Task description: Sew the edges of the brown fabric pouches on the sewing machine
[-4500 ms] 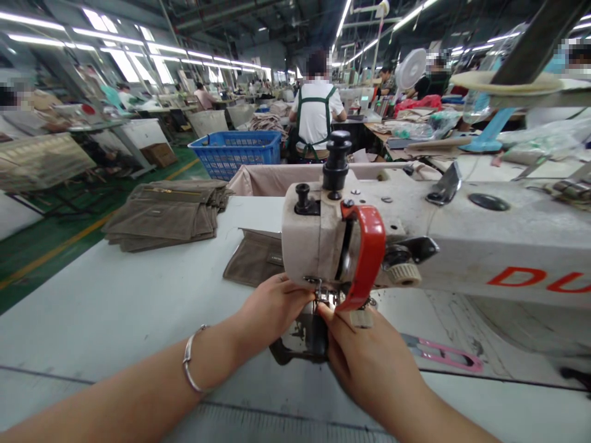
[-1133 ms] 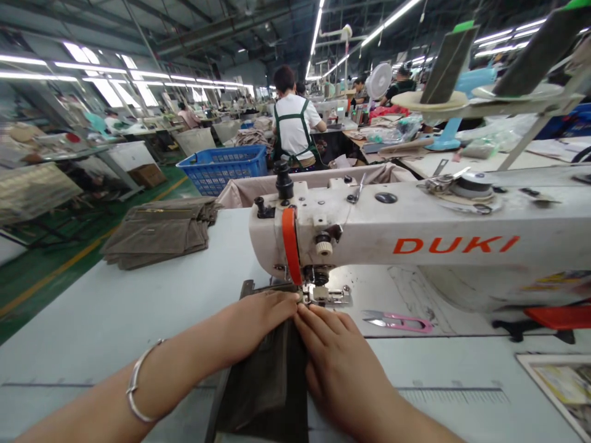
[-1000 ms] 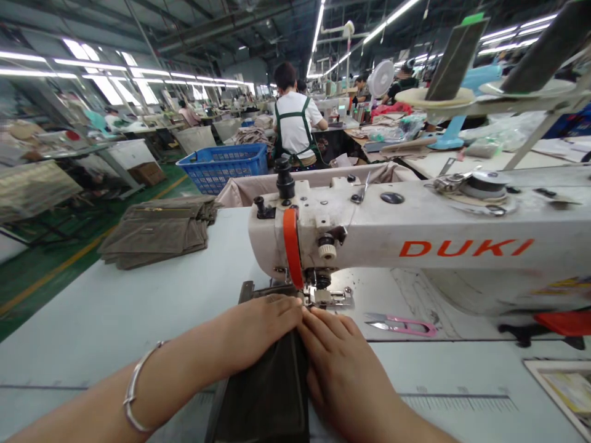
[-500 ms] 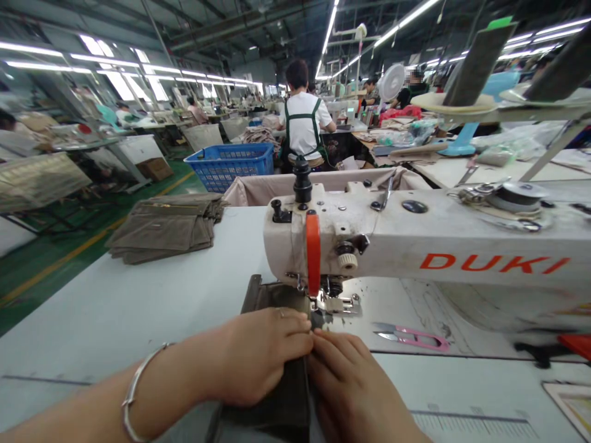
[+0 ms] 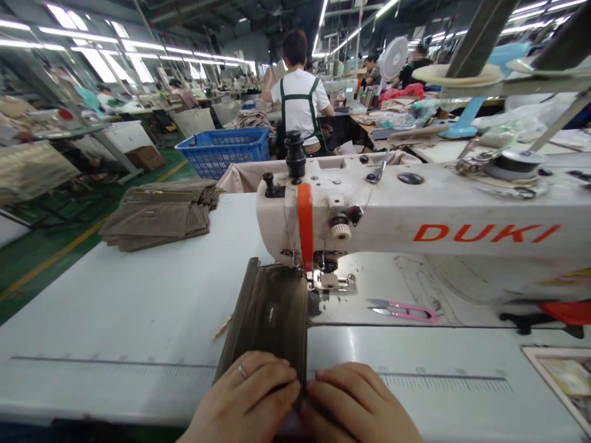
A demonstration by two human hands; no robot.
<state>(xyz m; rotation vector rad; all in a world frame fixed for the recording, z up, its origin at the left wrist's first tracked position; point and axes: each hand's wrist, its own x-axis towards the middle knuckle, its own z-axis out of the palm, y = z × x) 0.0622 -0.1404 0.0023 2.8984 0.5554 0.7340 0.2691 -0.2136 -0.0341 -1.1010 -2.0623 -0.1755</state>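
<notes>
1. Both hands lay at the near edge of the table [image 5: 115, 307]. The left hand [image 5: 249, 400], with a ring on one finger, and the right hand [image 5: 357, 406] had their fingers curled down on the near end of a dark olive fabric piece [image 5: 256, 326], and their fingertips almost met at its right edge. Whether they pinched the cloth or only pressed it flat could not be told.
2. The fabric piece stretched straight away from the hands. Its far end sat just beside the presser foot [image 5: 330, 281] of the sewing machine [image 5: 415, 215], with the right edge lined up toward the needle.
3. Nearly the whole length lay on the near side of the foot, so little of that edge seemed to have passed under the needle. Stitches were too small to make out.
4. Pink thread snips [image 5: 406, 311] lay untouched on the machine bed, well apart from both hands.
5. A stack of similar olive pieces [image 5: 159, 212] rested at the table's far left. Whether those were sewn or waiting could not be told.
</notes>
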